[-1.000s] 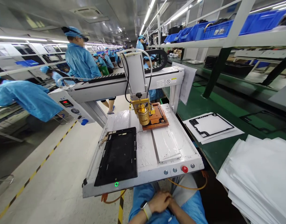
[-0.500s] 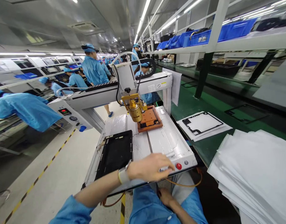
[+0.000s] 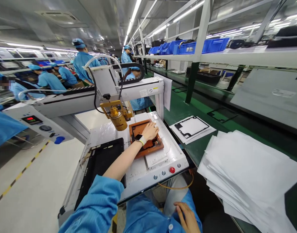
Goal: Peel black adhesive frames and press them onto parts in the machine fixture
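Observation:
My left hand (image 3: 150, 130) reaches out over the white machine bed (image 3: 163, 158) and rests on the far right edge of the copper-brown fixture plate (image 3: 145, 137), fingers curled over its rim. A watch sits on that wrist. My right hand (image 3: 187, 218) lies low on my lap, fingers stretched flat, holding nothing. The brass dispensing head (image 3: 118, 118) hangs just left of the fixture. A black tray (image 3: 100, 165) lies on the left side of the bed.
A red button (image 3: 172, 170) and silver buttons line the machine's front edge. A stack of white sheets (image 3: 247, 178) lies on the green bench at right, with a black frame on paper (image 3: 191, 127) behind. Co-workers in blue gowns stand at left.
My left hand has moved from the front buttons forward onto the brown fixture, which has slid toward me. My right hand stays on my lap.

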Motion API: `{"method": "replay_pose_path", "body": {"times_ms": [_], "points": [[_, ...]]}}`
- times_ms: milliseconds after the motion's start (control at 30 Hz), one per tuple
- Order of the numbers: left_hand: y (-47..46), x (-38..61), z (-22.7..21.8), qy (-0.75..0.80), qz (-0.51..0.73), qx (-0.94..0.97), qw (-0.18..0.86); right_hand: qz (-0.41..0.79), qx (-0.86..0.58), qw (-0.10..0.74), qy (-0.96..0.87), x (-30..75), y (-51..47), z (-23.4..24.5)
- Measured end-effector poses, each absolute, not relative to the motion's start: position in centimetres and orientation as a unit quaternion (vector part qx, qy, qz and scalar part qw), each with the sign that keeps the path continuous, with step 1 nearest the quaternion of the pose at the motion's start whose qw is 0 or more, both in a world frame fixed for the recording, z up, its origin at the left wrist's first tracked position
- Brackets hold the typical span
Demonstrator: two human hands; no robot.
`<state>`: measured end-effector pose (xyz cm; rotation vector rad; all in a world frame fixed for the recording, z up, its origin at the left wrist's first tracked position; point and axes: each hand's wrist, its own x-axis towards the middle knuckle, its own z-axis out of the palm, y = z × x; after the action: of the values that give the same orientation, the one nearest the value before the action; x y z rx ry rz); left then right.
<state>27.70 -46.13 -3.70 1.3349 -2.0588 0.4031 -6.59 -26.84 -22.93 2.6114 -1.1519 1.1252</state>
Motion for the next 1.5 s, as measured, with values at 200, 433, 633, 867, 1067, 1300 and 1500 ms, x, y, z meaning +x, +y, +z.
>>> {"method": "replay_pose_path", "body": {"times_ms": [200,433,633,867,1067,1300,1500], "points": [[-44.4,25.4,-4.0,-0.849,0.134,0.456,0.23,0.461,0.843,0.114,-0.253,-5.6,-26.2,-20.5],[-37.9,31.0,-1.3,-0.836,0.131,0.379,0.375,0.477,0.84,0.216,-0.144,-0.1,-29.9,-11.9],[-29.1,33.7,-4.1,-0.805,0.076,0.318,0.495,0.19,0.943,0.246,-0.116,3.7,-34.6,-9.4],[-26.6,33.5,-6.9,-0.758,0.056,0.315,0.568,-0.044,0.961,0.058,-0.268,5.4,-35.7,-4.6],[-27.6,33.0,-7.3,-0.699,0.056,0.287,0.653,0.163,0.977,0.082,-0.115,0.6,-33.8,-4.9],[-28.1,32.3,-7.7,-0.56,-0.014,0.291,0.775,0.276,0.943,0.163,-0.095,-2.2,-24.7,-0.8],[-28.8,30.7,-7.7,-0.531,-0.082,0.286,0.793,0.27,0.934,0.22,-0.087,-2.1,-22.6,-0.7]]}}
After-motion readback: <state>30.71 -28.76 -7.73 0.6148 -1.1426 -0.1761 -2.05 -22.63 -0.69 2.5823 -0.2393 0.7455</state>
